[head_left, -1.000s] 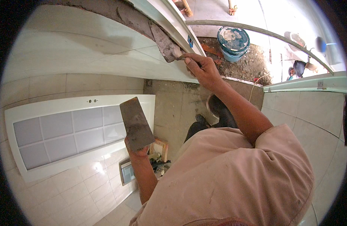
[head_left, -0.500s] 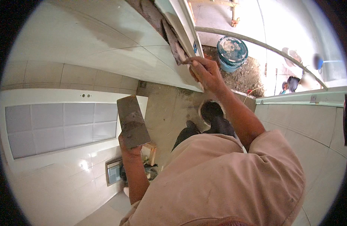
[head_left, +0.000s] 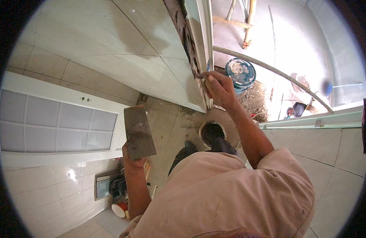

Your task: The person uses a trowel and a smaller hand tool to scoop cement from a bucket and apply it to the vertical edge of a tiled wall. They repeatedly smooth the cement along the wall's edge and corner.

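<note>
My left hand (head_left: 132, 158) grips a flat rectangular mortar board (head_left: 140, 131) from below. Grey mortar smears its upper face, and whatever handle it has is hidden. My right hand (head_left: 222, 89) is raised ahead, its fingers closed against the edge of the tiled wall (head_left: 151, 51). A thin dark tip shows at these fingers, but the thing they hold is mostly hidden. Rough grey-brown mortar (head_left: 182, 29) fills the gap between the wall edge and the white door frame (head_left: 207, 35), right where my fingertips are.
Beyond the frame stands a blue-green bucket (head_left: 241, 73) with a crusted lid, on rubble (head_left: 256, 101). A long curved strip (head_left: 278, 69) crosses the doorway. Near my feet is a round dark hole (head_left: 212, 133) in the floor. At left is a white paned door (head_left: 58, 123).
My view has shifted, so the wall and bucket sit differently. My right hand stays at the wall edge, where the grey strip by its fingers looks narrower. My left hand still holds the board.
</note>
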`<control>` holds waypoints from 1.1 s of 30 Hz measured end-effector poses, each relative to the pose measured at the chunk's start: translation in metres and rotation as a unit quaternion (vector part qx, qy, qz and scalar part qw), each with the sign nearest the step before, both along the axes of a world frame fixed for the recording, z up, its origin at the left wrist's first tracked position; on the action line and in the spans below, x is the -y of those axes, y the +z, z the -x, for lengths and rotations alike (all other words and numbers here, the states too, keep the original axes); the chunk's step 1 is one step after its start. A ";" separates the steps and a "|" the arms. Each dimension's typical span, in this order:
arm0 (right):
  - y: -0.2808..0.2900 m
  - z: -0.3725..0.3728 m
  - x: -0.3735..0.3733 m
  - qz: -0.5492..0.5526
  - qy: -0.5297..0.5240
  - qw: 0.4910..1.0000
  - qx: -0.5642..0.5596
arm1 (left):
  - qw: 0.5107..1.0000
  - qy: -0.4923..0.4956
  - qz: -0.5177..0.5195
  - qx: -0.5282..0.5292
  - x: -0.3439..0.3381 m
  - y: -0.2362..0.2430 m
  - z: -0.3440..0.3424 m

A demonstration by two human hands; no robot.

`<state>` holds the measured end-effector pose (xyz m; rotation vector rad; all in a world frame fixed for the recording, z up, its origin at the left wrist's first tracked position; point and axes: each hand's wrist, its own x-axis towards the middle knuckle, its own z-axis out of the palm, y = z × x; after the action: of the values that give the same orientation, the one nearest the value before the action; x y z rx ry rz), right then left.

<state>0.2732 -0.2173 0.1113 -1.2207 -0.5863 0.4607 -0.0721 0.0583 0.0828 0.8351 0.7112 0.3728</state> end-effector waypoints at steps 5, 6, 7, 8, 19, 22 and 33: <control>0.034 0.014 0.013 -0.039 -0.003 0.999 0.015 | 0.991 0.023 0.099 0.092 0.006 0.006 -0.005; 0.049 0.006 0.009 -0.024 -0.010 0.999 0.022 | 0.992 0.005 0.063 0.108 0.004 -0.003 -0.004; 0.051 -0.003 0.003 -0.033 -0.014 0.999 0.026 | 0.991 -0.006 0.065 0.114 0.000 -0.008 0.002; 0.052 -0.014 -0.003 -0.041 -0.020 0.998 0.033 | 0.990 -0.020 0.067 0.122 0.000 -0.007 -0.001; 0.075 -0.009 0.003 -0.023 -0.039 0.995 0.091 | 0.968 0.030 0.212 0.135 0.002 0.008 -0.013; 0.084 -0.028 -0.009 -0.036 -0.054 0.992 0.110 | 0.960 -0.002 0.231 0.155 0.000 0.010 -0.021; 0.099 -0.019 0.011 -0.060 -0.024 0.996 0.058 | 0.985 0.013 0.137 0.101 0.012 0.013 -0.027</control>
<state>0.2918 -0.2286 0.2099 -1.1492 -0.6726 0.3116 -0.0447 0.0463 0.0961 0.5193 0.5685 0.3669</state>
